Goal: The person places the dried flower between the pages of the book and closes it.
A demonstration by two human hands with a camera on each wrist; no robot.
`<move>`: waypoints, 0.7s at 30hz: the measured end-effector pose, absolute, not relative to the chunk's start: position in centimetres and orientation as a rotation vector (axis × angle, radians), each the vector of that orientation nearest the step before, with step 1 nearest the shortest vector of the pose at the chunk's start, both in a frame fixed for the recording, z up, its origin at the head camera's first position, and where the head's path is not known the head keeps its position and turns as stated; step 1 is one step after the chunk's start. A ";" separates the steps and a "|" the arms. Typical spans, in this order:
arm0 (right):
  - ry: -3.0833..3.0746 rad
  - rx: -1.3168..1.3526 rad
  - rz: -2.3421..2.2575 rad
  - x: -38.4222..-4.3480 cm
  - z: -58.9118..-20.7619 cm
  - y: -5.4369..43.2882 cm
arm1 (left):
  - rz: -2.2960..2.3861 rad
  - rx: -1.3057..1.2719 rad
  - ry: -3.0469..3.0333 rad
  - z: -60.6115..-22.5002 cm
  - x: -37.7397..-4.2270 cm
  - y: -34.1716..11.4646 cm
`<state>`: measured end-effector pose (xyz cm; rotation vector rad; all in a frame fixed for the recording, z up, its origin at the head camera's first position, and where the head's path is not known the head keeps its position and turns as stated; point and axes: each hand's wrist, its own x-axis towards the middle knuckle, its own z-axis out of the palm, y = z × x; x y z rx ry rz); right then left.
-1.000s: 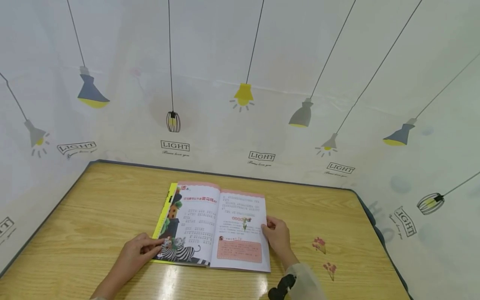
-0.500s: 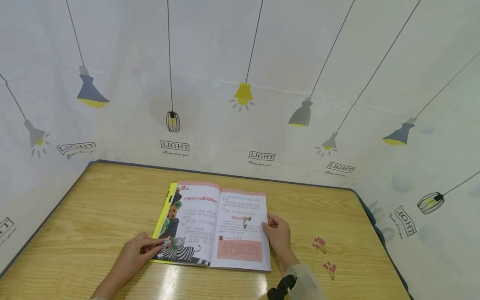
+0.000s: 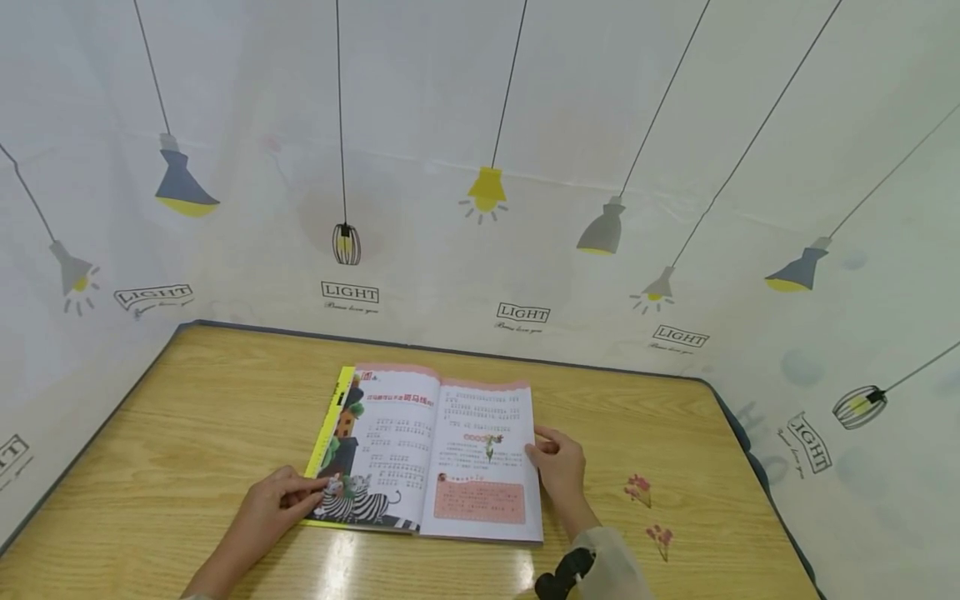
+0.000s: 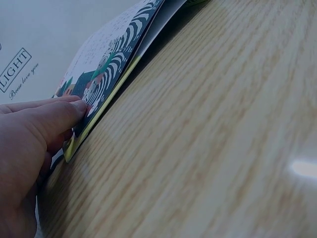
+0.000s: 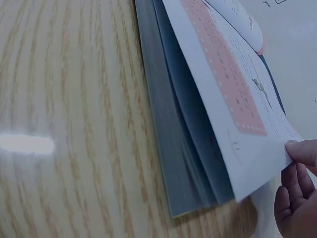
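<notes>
An open book point(image 3: 390, 454) with a yellow cover edge lies on the wooden table, zebras pictured on its left page. My left hand point(image 3: 273, 504) pinches the lower left edge of the book, thumb on top of the zebra picture, as the left wrist view also shows at the cover corner point(image 4: 72, 148). My right hand point(image 3: 558, 471) pinches the outer edge of the right page point(image 3: 483, 454) between thumb and fingers. In the right wrist view that page point(image 5: 267, 163) is lifted off the stack of pages point(image 5: 183, 163) below it.
Two small dried pink flower sprigs, one point(image 3: 638, 489) farther and one point(image 3: 660, 540) nearer, lie right of the book on the table point(image 3: 225, 400). A pale curtain point(image 3: 420, 100) printed with lamps surrounds the table. A black strap device point(image 3: 562, 575) sits on the right wrist.
The right hand has shifted very slightly to the right with the page edge. The left hand and the book stay where they were.
</notes>
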<state>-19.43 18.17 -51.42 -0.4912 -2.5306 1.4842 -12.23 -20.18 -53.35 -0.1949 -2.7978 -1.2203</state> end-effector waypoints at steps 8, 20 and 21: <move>-2.540 -0.460 1.456 -19.3 -51.0 18.2 | -1.248 -0.211 -2.778 -53.4 -12.2 -20.2; -2.475 -0.424 1.473 -19.0 -50.8 18.1 | -1.288 -0.197 -2.753 -53.1 -12.1 -20.1; -2.473 -0.422 1.477 -18.9 -50.8 18.0 | -1.291 -0.199 -2.750 -53.1 -12.1 -20.1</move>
